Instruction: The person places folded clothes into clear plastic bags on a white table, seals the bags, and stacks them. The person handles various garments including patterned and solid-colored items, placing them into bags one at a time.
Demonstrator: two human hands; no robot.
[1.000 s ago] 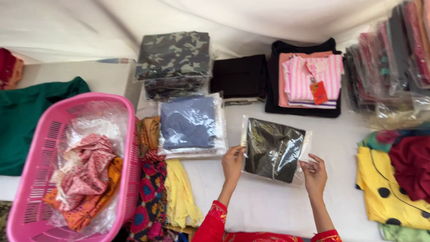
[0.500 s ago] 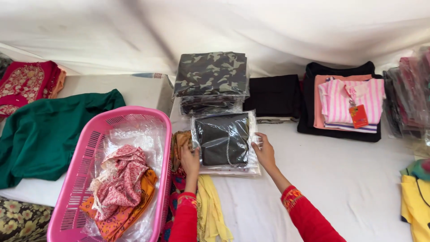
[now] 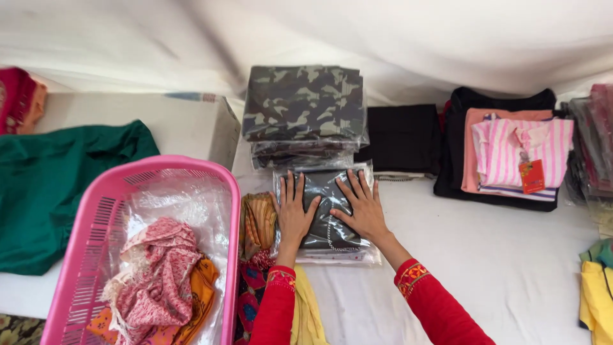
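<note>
Dark bagged garment now laid flat on the stack, no longer held up. Long axis running away from body. Left hand and right hand flat, fingers spread, pressing it; camouflage packs just beyond, pink basket left.

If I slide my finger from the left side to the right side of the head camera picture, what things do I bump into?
Green cloth → pink basket → left hand → right hand, both flat on the dark packed garment → black folded pile → pink striped shirt → yellow cloth.
</note>
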